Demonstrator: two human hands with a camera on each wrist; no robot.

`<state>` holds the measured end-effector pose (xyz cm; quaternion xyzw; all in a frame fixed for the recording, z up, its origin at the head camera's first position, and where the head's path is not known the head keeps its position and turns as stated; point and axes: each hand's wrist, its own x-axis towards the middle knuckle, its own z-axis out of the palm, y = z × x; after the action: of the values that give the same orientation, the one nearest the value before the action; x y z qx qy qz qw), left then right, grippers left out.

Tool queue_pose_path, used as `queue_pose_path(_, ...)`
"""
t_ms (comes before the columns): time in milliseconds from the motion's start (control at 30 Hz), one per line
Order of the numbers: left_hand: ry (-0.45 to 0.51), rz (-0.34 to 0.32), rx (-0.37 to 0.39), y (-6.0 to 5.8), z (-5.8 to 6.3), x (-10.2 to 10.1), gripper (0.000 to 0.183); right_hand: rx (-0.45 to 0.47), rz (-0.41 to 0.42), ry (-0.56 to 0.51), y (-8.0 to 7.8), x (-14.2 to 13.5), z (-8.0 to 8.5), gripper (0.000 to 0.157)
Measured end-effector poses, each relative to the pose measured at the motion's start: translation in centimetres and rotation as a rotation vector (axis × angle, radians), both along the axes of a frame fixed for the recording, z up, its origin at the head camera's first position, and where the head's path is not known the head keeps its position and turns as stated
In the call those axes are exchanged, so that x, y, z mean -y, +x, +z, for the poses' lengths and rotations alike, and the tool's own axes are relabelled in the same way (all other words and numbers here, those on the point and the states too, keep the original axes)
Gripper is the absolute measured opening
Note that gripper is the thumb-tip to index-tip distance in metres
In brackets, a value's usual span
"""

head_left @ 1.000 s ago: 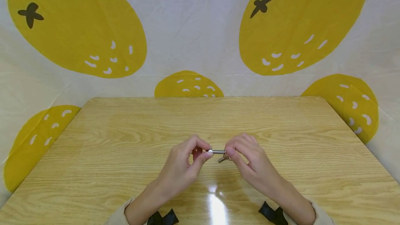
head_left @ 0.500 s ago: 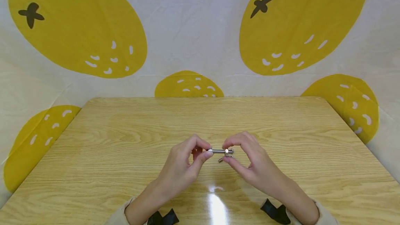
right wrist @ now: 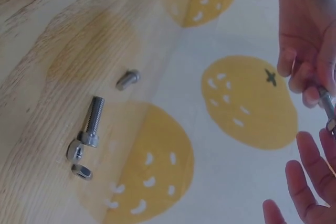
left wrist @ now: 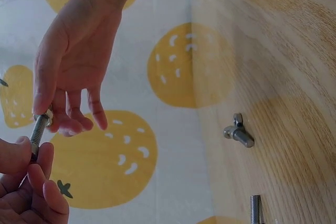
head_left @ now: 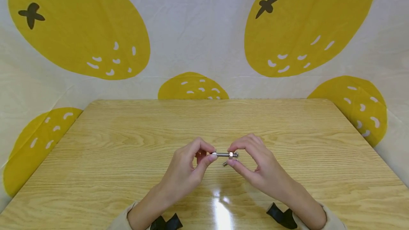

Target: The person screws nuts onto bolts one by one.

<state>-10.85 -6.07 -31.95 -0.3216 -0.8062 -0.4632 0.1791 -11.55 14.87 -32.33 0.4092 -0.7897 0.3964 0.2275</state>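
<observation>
My left hand (head_left: 188,162) pinches the head end of a steel bolt (head_left: 222,154) between thumb and fingertips, keeping it about level above the table. On the bolt's shank, near its far end, sits a hex nut (head_left: 231,155). The thumb and forefinger of my right hand (head_left: 260,160) pinch this nut from both sides, and the threaded tip juts out to its right. In the left wrist view the bolt (left wrist: 38,131) runs between both hands. Below the right thumb in the head view, the end of a second bolt (head_left: 225,163) shows; the thumb hides the rest.
On the wood-grain table (head_left: 143,127), the right wrist view shows a loose bolt (right wrist: 93,119) with two nuts, one nut (right wrist: 75,151) against its head and another nut (right wrist: 82,171) beside it. A shorter-looking bolt (right wrist: 128,79) lies farther off. A patterned cloth (head_left: 198,27) hangs behind.
A second ago my right fingers covered the nut and bolt tip. They then spread apart, baring the nut, and now they pinch its sides. My left hand has stayed put.
</observation>
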Motion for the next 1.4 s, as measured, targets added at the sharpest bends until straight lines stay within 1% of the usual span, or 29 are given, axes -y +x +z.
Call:
queue_pose_path(100, 0.007, -0.002, -0.008, -0.04, -0.04, -0.01, 0.011, 0.029, -0.02, 0.009, 0.06, 0.03, -0.05, 0.019)
queue_pose_path(200, 0.013, -0.013, -0.014, -0.07, -0.09, -0.05, 0.011, 0.041, -0.032, 0.011, 0.07, 0.13, -0.13, 0.01)
queue_pose_path(267, 0.015, -0.02, -0.01, -0.06, -0.12, -0.08, 0.011, 0.052, -0.043, 0.012, 0.1, 0.22, -0.15, 0.01)
queue_pose_path(367, 0.014, -0.025, 0.0, -0.01, -0.15, -0.09, 0.011, 0.05, -0.059, 0.012, 0.12, 0.35, -0.22, 0.016)
queue_pose_path(433, 0.014, -0.026, 0.003, 0.01, -0.16, -0.09, 0.011, 0.06, -0.073, 0.017, 0.17, 0.37, -0.16, 0.014)
queue_pose_path(500, 0.013, -0.024, 0.002, 0.02, -0.15, -0.09, 0.01, 0.09, -0.087, 0.026, 0.28, 0.31, -0.05, 0.007)
queue_pose_path(567, 0.011, -0.02, 0.0, -0.01, -0.13, -0.1, 0.01, 0.14, -0.101, 0.038, 0.42, 0.2, 0.12, 0.019)
queue_pose_path(633, 0.008, -0.015, -0.004, -0.03, -0.12, -0.1, 0.01, 0.166, -0.097, 0.047, 0.51, 0.11, 0.25, 0.035)
queue_pose_path(667, 0.007, -0.011, -0.004, -0.04, -0.12, -0.1, 0.01, 0.167, -0.089, 0.046, 0.51, 0.09, 0.28, 0.039)
queue_pose_path(767, 0.005, -0.007, -0.009, -0.04, -0.13, -0.09, 0.01, 0.118, -0.049, 0.03, 0.37, 0.08, 0.26, 0.042)
queue_pose_path(900, 0.005, -0.006, -0.013, -0.05, -0.14, -0.09, 0.01, 0.036, -0.003, -0.014, 0.12, 0.14, 0.19, 0.035)
queue_pose_path(967, 0.005, -0.006, -0.009, -0.06, -0.14, -0.08, 0.011, 0.042, -0.005, -0.023, 0.14, 0.17, 0.24, 0.034)
queue_pose_path(1000, 0.005, -0.006, -0.008, -0.07, -0.13, -0.08, 0.011, 0.051, -0.009, -0.025, 0.19, 0.18, 0.27, 0.03)
queue_pose_path(1133, 0.003, -0.003, 0.002, -0.03, -0.05, -0.05, 0.01, 0.093, -0.03, -0.016, 0.33, 0.13, 0.3, 0.028)
queue_pose_path(1300, 0.002, -0.012, 0.001, -0.02, -0.03, -0.03, 0.01, 0.036, -0.023, -0.032, 0.15, 0.2, 0.08, 0.024)
queue_pose_path(1367, 0.0, -0.014, -0.002, -0.03, -0.03, -0.03, 0.01, 0.045, -0.036, -0.032, 0.11, 0.31, 0.09, 0.023)
queue_pose_path(1400, -0.001, -0.013, -0.003, -0.02, -0.01, -0.03, 0.01, 0.066, -0.05, -0.026, 0.14, 0.36, 0.14, 0.022)
